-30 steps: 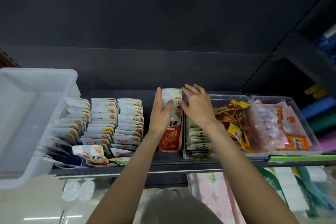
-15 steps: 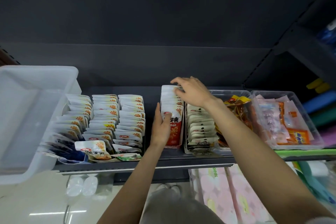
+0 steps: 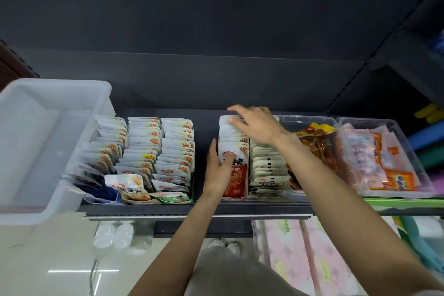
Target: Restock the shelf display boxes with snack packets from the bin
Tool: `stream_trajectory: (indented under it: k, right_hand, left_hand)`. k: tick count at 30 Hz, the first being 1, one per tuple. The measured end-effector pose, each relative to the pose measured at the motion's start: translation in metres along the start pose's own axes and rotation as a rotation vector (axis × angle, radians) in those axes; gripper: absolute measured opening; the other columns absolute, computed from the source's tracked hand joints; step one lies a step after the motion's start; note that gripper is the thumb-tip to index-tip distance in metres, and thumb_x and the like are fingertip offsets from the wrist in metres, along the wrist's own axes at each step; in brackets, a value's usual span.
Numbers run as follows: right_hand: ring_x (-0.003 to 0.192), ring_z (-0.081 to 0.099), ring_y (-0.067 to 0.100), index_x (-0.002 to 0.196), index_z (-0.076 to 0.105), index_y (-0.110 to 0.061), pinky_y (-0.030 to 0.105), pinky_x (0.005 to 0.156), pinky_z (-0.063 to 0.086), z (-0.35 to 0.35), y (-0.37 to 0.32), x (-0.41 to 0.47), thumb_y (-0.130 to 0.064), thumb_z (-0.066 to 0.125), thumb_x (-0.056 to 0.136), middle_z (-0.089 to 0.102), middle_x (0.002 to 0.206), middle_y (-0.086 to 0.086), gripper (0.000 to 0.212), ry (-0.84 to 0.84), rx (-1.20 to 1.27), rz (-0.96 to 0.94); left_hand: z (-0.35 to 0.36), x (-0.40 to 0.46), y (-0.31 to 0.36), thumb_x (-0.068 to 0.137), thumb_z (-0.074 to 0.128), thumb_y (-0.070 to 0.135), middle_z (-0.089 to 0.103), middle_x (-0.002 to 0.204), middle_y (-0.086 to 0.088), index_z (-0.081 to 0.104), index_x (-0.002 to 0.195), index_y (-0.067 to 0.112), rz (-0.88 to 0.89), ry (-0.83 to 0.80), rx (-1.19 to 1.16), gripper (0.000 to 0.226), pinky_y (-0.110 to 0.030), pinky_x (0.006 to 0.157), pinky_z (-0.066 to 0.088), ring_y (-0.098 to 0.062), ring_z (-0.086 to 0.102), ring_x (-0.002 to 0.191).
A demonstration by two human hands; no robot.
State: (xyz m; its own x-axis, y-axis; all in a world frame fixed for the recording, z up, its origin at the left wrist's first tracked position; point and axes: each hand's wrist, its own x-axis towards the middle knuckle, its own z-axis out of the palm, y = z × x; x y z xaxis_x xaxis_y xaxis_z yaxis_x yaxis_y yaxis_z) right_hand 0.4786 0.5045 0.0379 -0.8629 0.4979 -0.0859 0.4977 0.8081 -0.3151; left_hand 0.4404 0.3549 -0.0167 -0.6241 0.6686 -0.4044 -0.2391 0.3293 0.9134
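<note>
Two hands at red-front display box (image 3: 234,173), mid shelf (image 3: 192,209). L hand (image 3: 217,170) grips box's left wall, thumb on front packet. R hand (image 3: 255,122) fingers pressing rear snack packets (image 3: 231,134) inside box. White bin (image 3: 48,142) far left, on shelf edge.

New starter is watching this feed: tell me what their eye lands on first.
Both hands at mid-shelf: the left hand holds the front of the red and white display box, while the right hand presses on the packets at its back. Next, the big white bin at far left, beside three rows of white packets.
</note>
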Motion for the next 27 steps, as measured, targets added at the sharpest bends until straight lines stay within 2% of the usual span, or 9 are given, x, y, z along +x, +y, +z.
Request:
stream_trajectory:
  k: [4,6,8,10,13,17,22,25,27]
  right_hand:
    - [0.118,0.050,0.020,0.134,0.049,-0.023,0.038,0.099,0.035,-0.006,-0.008,-0.009,-0.036,0.045,0.097,0.059,0.126,-0.002,0.039,0.166,0.079,-0.081]
    - [0.111,0.053,0.016,0.129,0.053,-0.023,0.035,0.094,0.042,-0.013,-0.016,-0.017,-0.028,0.052,0.095,0.062,0.120,-0.004,0.035,0.241,0.180,-0.139]
    - [0.102,0.058,0.011,0.124,0.057,-0.022,0.034,0.088,0.048,-0.017,-0.027,-0.019,-0.022,0.057,0.092,0.064,0.112,-0.005,0.032,0.254,0.277,-0.194]
    - [0.092,0.061,0.007,0.120,0.060,-0.021,0.031,0.082,0.052,-0.016,-0.039,-0.016,-0.018,0.059,0.091,0.066,0.106,-0.006,0.030,0.215,0.342,-0.227]
    - [0.087,0.064,0.008,0.119,0.062,-0.019,0.031,0.080,0.054,-0.007,-0.061,0.001,-0.017,0.059,0.091,0.068,0.102,-0.004,0.028,0.176,0.312,-0.241]
    - [0.090,0.067,0.026,0.121,0.060,-0.013,0.040,0.081,0.054,0.010,-0.083,0.033,-0.015,0.052,0.094,0.069,0.105,0.010,0.028,0.092,0.113,-0.146]
    - [0.090,0.065,0.032,0.122,0.060,-0.008,0.036,0.081,0.053,0.023,-0.100,0.051,-0.009,0.052,0.091,0.066,0.107,0.016,0.033,-0.079,0.052,-0.030]
    - [0.091,0.063,0.034,0.102,0.067,-0.010,0.033,0.070,0.050,0.027,-0.105,0.054,0.001,0.051,0.086,0.067,0.098,0.015,0.026,-0.045,0.000,0.007]
    - [0.085,0.063,0.034,0.087,0.067,-0.010,0.030,0.062,0.042,0.027,-0.109,0.054,0.007,0.050,0.082,0.067,0.089,0.015,0.025,-0.018,-0.024,0.027]
  left_hand:
    - [-0.007,-0.024,0.015,0.090,0.054,0.036,0.025,0.153,0.006,0.014,0.149,0.030,0.065,0.017,0.073,0.072,-0.044,0.114,0.026,-0.011,0.025,0.139]
    - [-0.021,-0.047,0.029,0.094,0.054,0.030,0.034,0.148,0.009,0.023,0.146,0.033,0.140,-0.071,0.090,0.061,-0.039,0.112,0.031,-0.005,0.032,0.135]
    - [-0.045,-0.070,0.047,0.094,0.054,0.019,0.053,0.131,0.012,0.041,0.134,0.035,0.265,-0.117,0.164,0.046,-0.021,0.103,0.039,0.004,0.046,0.122]
    - [-0.073,-0.082,0.067,0.092,0.055,0.013,0.062,0.116,0.018,0.053,0.123,0.032,0.400,-0.021,0.320,0.036,-0.008,0.091,0.040,0.009,0.053,0.109]
    - [-0.117,-0.064,0.083,0.092,0.057,0.012,0.066,0.107,0.019,0.062,0.117,0.025,0.570,0.167,0.503,0.028,-0.013,0.089,0.043,0.004,0.059,0.102]
    - [-0.161,-0.006,0.093,0.089,0.061,0.015,0.067,0.110,0.004,0.063,0.118,0.018,0.697,0.308,0.901,0.029,-0.023,0.088,0.042,-0.015,0.058,0.103]
    - [-0.174,0.055,0.102,0.089,0.058,0.029,0.062,0.123,-0.003,0.060,0.123,0.022,0.686,0.034,1.336,0.035,-0.035,0.104,0.030,-0.023,0.051,0.117]
    - [-0.171,0.077,0.100,0.090,0.055,0.037,0.063,0.122,0.002,0.058,0.123,0.027,0.658,-0.169,1.559,0.034,-0.035,0.114,0.012,-0.016,0.050,0.119]
    - [-0.170,0.088,0.098,0.091,0.055,0.036,0.066,0.115,0.001,0.061,0.117,0.027,0.688,-0.191,1.563,0.029,-0.033,0.113,0.019,-0.017,0.056,0.113]
